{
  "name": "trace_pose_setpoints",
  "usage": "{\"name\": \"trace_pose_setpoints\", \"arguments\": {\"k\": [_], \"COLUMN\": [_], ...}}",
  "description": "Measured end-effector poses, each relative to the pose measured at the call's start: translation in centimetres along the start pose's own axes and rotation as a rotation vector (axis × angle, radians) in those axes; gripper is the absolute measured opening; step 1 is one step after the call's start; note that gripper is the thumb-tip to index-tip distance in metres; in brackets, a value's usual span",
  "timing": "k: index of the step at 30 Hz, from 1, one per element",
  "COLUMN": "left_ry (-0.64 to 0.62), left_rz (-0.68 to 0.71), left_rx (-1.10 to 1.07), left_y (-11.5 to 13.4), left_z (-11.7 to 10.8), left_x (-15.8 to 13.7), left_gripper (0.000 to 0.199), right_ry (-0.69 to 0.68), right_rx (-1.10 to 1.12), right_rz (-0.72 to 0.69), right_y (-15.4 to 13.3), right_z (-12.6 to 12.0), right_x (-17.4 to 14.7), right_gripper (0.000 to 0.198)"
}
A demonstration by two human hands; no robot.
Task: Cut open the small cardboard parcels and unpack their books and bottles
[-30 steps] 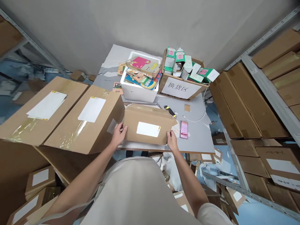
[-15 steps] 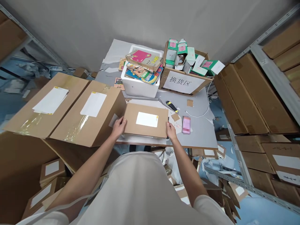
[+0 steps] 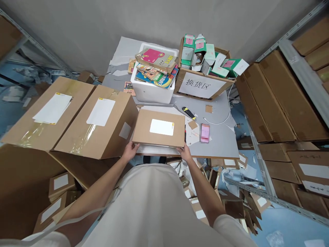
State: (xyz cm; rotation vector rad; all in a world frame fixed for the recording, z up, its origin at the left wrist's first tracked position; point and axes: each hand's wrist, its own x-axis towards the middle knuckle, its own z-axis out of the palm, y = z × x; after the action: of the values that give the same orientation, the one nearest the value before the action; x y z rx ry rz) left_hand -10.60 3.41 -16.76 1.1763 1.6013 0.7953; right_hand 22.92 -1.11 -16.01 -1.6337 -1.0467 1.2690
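Note:
A flat brown cardboard box (image 3: 144, 132) with a white label (image 3: 161, 127) on its lid lies at the table's front edge. My left hand (image 3: 130, 151) grips its near left corner, thumb and fingers closed on the edge. At the near right corner, my right hand (image 3: 184, 152) closes on the box in the same way. The undersides of the fingers are hidden. Just right of the box are a yellow-and-black utility knife (image 3: 189, 113), a scrap of cardboard (image 3: 192, 125) and a phone (image 3: 205, 133) with a pink, blurred screen.
Two large taped cartons (image 3: 113, 137) stand close on the left. Behind are a white foam bin (image 3: 151, 93) of books and a carton (image 3: 180, 84) of green-and-white boxes. A white cable (image 3: 221, 122) lies on the table (image 3: 218, 147). Shelved cartons (image 3: 277, 99) line the right.
Both hands have slid from the sides of the box to its near corners. The box's near edge now looks wider and slightly raised toward me.

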Motion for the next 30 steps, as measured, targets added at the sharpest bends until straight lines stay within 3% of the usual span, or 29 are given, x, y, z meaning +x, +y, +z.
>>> {"name": "trace_pose_setpoints", "arguments": {"k": [4, 8, 11, 14, 17, 22, 27, 30], "left_ry": [0.094, 0.203, 0.193, 0.178, 0.187, 0.176, 0.037, -0.053], "left_rz": [0.126, 0.278, 0.262, 0.218, 0.191, 0.118, 0.144, 0.133], "left_rx": [0.048, 0.188, 0.276, 0.295, 0.299, 0.180, -0.024, -0.105], "left_y": [3.2, 7.9, 10.0, 10.1, 9.8, 9.6, 8.2, 6.4], "left_z": [-0.4, -0.8, -0.8, -0.6, -0.2, 0.1, -0.5, -0.8], "left_x": [0.1, 0.9, 2.2, 3.7, 4.8, 5.2, 3.8, 3.3], "left_gripper": [0.053, 0.055, 0.055, 0.055, 0.056, 0.061, 0.078, 0.085], "right_ry": [0.059, 0.159, 0.194, 0.179, 0.193, 0.129, 0.091, 0.033], "right_rx": [-0.163, -0.455, -0.606, -0.663, -0.601, -0.287, -0.070, 0.061], "right_rz": [-0.111, -0.179, -0.101, -0.061, -0.040, 0.032, -0.044, -0.013], "right_y": [-2.8, -7.4, -10.1, -11.3, -11.1, -9.6, -7.5, -6.1], "right_z": [-1.2, -2.6, -2.6, -2.1, -1.8, -1.9, -2.1, -2.4], "right_x": [0.4, 1.8, 3.5, 5.1, 6.3, 7.0, 6.1, 5.2], "right_gripper": [0.041, 0.046, 0.056, 0.061, 0.064, 0.067, 0.060, 0.051]}}
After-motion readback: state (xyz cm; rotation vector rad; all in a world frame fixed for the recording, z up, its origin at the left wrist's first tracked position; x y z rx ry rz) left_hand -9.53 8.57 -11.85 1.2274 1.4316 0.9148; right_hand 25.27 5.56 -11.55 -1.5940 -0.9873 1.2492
